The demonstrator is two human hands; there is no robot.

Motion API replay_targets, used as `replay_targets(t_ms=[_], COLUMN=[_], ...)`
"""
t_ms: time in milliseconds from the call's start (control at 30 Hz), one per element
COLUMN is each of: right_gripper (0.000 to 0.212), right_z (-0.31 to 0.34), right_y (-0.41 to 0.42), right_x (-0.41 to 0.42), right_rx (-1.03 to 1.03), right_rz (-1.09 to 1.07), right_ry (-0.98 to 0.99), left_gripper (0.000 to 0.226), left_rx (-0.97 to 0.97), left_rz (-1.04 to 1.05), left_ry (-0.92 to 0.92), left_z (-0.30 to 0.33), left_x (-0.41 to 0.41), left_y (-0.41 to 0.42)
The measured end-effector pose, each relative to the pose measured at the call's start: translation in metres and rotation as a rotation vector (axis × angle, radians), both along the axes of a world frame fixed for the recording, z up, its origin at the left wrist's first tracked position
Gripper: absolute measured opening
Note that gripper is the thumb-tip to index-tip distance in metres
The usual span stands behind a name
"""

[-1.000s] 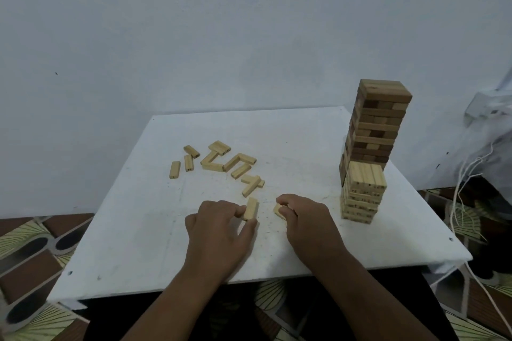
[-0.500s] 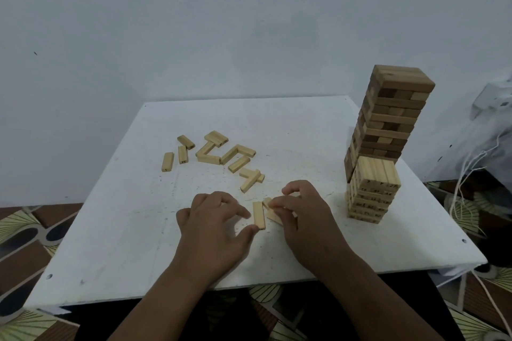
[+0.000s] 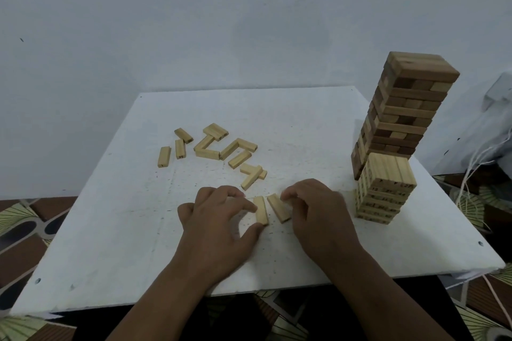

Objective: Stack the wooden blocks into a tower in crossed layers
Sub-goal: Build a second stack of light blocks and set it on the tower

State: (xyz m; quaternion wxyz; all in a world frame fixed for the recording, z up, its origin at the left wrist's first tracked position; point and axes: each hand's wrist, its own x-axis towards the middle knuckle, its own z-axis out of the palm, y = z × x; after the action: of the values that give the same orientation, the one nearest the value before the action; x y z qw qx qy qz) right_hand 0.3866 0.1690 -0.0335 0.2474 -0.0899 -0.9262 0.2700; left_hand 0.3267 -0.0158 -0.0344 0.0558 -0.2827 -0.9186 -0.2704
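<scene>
Pale blue wall is seen behind the white desk (image 3: 116, 230). Near the desk's front edge, one wooden block (image 3: 261, 209) is pinched between the thumb and forefinger of the left hand (image 3: 219, 227), and a second block (image 3: 279, 207) just beside it is held by the curled fingers of the right hand (image 3: 315, 210). Loose blocks (image 3: 219, 151) are scattered toward the middle (some touching). A short light tower (image 3: 383, 188) is set by the right edge, with a taller, darker tower (image 3: 401, 111) behind it.

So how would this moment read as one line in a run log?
left hand: pinches block | right hand: pinches second block | both blocks on table | short tower untouched
</scene>
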Motion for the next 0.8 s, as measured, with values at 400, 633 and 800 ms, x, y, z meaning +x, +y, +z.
replay_targets(t_ms=[400,633,800], right_gripper=[0.017,0.031,0.023], right_z=[0.004,0.007,0.007], right_y=[-0.001,0.010,0.010], right_x=[0.004,0.004,0.004], right_rx=[-0.084,-0.182,-0.153], right_rz=[0.147,0.227,0.257], right_ry=[-0.048,-0.174,-0.131], left_gripper=[0.027,0.023,0.022], left_rx=[0.018,0.032,0.045], left_rz=[-0.047,-0.072,-0.063], left_ry=[0.003,-0.015,-0.028], left_z=[-0.001,0.002,0.003], left_x=[-0.003,-0.001,0.000], left_y=[0.002,0.000,0.001])
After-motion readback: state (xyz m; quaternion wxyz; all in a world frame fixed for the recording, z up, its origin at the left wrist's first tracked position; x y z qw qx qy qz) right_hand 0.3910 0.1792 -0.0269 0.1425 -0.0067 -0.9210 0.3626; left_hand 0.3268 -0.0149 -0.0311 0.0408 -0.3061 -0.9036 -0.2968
